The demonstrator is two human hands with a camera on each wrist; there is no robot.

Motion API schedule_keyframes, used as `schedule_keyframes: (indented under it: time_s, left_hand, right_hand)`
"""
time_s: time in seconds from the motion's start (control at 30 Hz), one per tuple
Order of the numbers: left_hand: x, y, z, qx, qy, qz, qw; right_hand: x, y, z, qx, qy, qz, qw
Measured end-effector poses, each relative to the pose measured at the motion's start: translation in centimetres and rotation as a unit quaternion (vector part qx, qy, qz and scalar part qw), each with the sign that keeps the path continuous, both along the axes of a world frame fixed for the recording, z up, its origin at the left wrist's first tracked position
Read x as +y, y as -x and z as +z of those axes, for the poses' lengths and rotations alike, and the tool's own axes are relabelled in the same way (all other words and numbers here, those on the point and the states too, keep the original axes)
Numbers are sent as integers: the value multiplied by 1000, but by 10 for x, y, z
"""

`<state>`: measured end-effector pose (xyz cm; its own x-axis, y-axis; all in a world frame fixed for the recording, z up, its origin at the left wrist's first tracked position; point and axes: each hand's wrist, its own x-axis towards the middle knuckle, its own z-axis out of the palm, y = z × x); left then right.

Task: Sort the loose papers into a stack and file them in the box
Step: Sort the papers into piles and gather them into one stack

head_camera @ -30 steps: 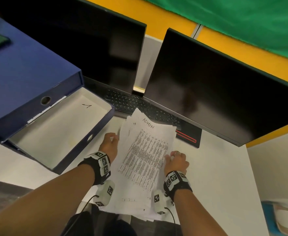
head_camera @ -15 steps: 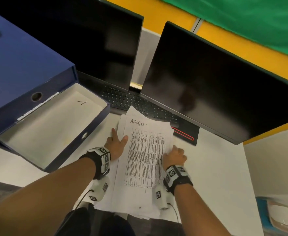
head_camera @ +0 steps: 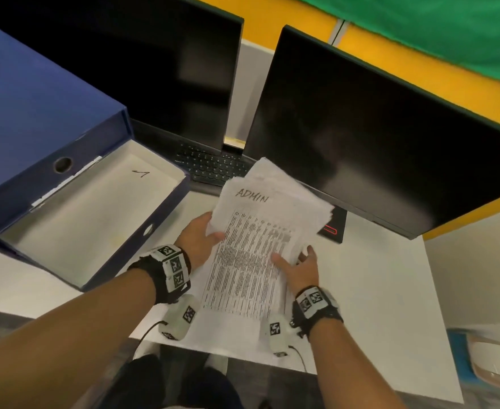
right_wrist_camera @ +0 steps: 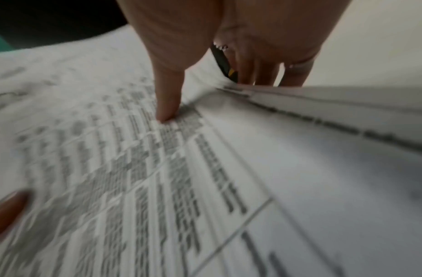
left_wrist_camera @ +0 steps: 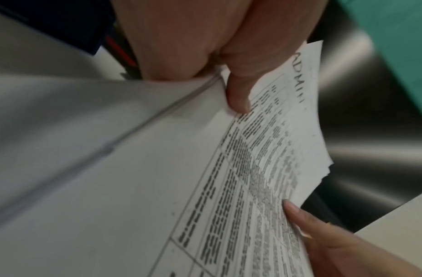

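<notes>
Papers (head_camera: 257, 255) sit gathered into one pile between both hands, lifted at the far end and tilted toward the two dark monitors (head_camera: 375, 143), with the near end low over the white desk (head_camera: 375, 305). The top sheet is a printed table with "ADMIN" handwritten at its head. Seen from the head camera, the left hand (head_camera: 197, 240) grips the pile's edge at about 9 o'clock, thumb on top and fingers underneath; the left wrist view confirms the thumb pressing the top sheet (left_wrist_camera: 264, 168). The right hand (head_camera: 300, 267) pinches the opposite edge at about 4 o'clock, thumb laid on the print and fingers curled below, as the right wrist view shows.

Gathering looks mostly done, but squaring is not: corners at the far end fan out unevenly, so the sheets are not yet flush. The blue file box (head_camera: 80, 219) lies open at 10 o'clock from the pile, its pale inside holding nothing that I can see except a handwritten mark. Filing is therefore still to come. What remains, by my judgement, is tapping the edges even and carrying the stack over to the box.
</notes>
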<state>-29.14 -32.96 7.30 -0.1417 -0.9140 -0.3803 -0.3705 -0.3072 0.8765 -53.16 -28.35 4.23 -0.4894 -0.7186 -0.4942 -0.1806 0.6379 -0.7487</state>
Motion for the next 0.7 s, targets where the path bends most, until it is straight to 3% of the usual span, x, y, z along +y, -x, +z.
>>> schedule_keyframes:
  time_s: [0.17,0.27,0.33,0.4,0.57,0.7]
  left_hand:
    - [7,-13,69,104,86,36,990]
    - [6,-9,104,194,162,82,964]
    - [5,-10,113,213,219,81,949]
    - [5,-14,111,208,235,54,948]
    - [5,-22,98,160,170,16,972]
    - [3,-17,103,193,196,42,960]
  right_hand:
    - [-6,9,77,-57,131,1,990]
    - [-4,2,132,-73,271,-11,960]
    - [1,-8,153,-79,338,-2,938]
    - [7,-17,156,-74,361,13,930]
    - [10,-28,147,-69,358,-6,931]
    - [10,-35,153,-65,389,-52,917]
